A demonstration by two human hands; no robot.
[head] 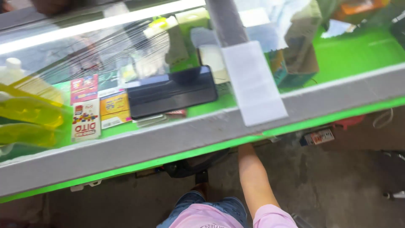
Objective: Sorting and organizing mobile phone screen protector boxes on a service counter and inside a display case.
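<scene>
I look down over a glass display counter with a grey metal front rail and a green lower edge. My right forearm, in a pink sleeve, reaches in under the front rail, which hides the hand. My left hand is out of the picture. A flat black phone-like slab lies at the middle of the counter. Beside it, a white paper strip hangs over the rail. My knee in blue jeans shows at the bottom.
Small printed cards and a yellow packet lie on the green shelf inside the case. Yellow bottles stand at the left. A dark bag sits under the counter on a grey concrete floor.
</scene>
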